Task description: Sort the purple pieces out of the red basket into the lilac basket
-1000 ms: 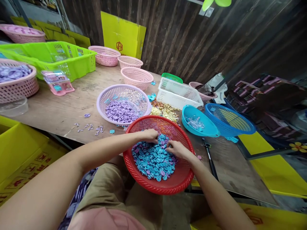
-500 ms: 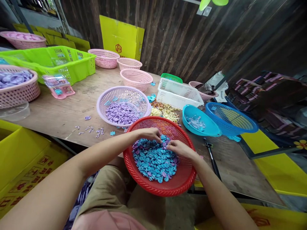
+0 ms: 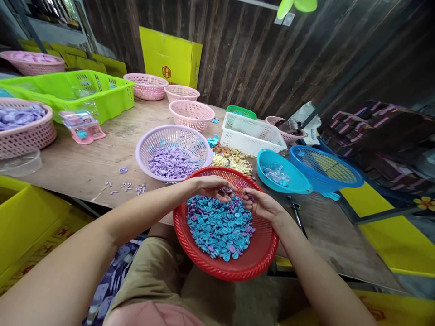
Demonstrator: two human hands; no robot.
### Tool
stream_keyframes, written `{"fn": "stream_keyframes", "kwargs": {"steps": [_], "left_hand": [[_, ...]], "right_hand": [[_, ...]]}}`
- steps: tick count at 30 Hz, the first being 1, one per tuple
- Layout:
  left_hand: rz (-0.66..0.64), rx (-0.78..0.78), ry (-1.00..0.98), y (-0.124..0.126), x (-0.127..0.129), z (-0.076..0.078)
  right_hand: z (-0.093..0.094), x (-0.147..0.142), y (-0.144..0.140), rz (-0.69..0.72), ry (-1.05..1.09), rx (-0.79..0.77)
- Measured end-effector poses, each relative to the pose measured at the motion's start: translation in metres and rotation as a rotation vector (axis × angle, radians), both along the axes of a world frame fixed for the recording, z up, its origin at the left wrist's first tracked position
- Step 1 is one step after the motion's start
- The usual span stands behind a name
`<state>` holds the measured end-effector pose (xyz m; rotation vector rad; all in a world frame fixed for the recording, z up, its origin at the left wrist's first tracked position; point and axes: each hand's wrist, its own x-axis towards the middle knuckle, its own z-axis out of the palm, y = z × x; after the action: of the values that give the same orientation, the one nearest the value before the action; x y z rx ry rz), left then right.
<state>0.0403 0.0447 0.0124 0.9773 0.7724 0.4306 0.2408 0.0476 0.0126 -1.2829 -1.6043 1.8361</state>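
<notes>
Discs [image 3: 219, 226] leave the basket [image 3: 258, 244] bare near its right rim; I see left hand [image 3: 218, 188] and right hand [image 3: 261, 204] half-curled, each holding purple ones [image 3: 250, 198].

Around the wooden table [image 3: 112, 154]

A lime-green crate [image 3: 115, 104] stands toward the left, a pink plastic pack [image 3: 87, 129] just in front of it. A yellow carton [image 3: 170, 54] printed "JFH" stands by the dark wall [image 3: 244, 59]. A white rectangular basket [image 3: 238, 137] sits before a green basket [image 3: 241, 110]. To the right, a turquoise bowl [image 3: 299, 184] holding clear pieces [image 3: 277, 174] stands just beside a blue colander [image 3: 335, 182].
</notes>
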Motion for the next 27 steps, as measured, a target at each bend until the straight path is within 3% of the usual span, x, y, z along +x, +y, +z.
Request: {"fn": "stream_keyframes", "kwargs": {"steps": [3,7,11,15,17,19,24,27], "left_hand": [[-0.01,0.04,0.074,0.0,0.009,0.002],[-0.069,0.364,0.492,-0.004,0.031,-0.007],[-0.056,0.757,0.974,-0.008,0.051,-0.022],[-0.09,0.927,1.136,-0.01,0.055,-0.032],[-0.113,0.975,1.139,-0.01,0.053,-0.034],[-0.115,1.003,1.142,-0.008,0.05,-0.036],[-0.072,0.989,1.128,-0.004,0.046,-0.037],[-0.146,1.096,1.09,-0.005,0.049,-0.04]], "right_hand": [[-0.008,-0.008,0.005,0.11,-0.33,0.238],[-0.017,-0.019,0.005,0.263,-0.857,0.657],[-0.023,-0.023,0.001,0.35,-1.101,0.744],[-0.026,-0.021,0.003,0.344,-1.158,0.708],[-0.025,-0.02,0.005,0.281,-1.112,0.663],[-0.022,-0.02,0.008,0.183,-0.933,0.552],[-0.008,-0.013,0.013,-0.081,-0.082,-0.088],[-0.001,-0.008,0.017,-0.186,0.231,-0.339]]}}
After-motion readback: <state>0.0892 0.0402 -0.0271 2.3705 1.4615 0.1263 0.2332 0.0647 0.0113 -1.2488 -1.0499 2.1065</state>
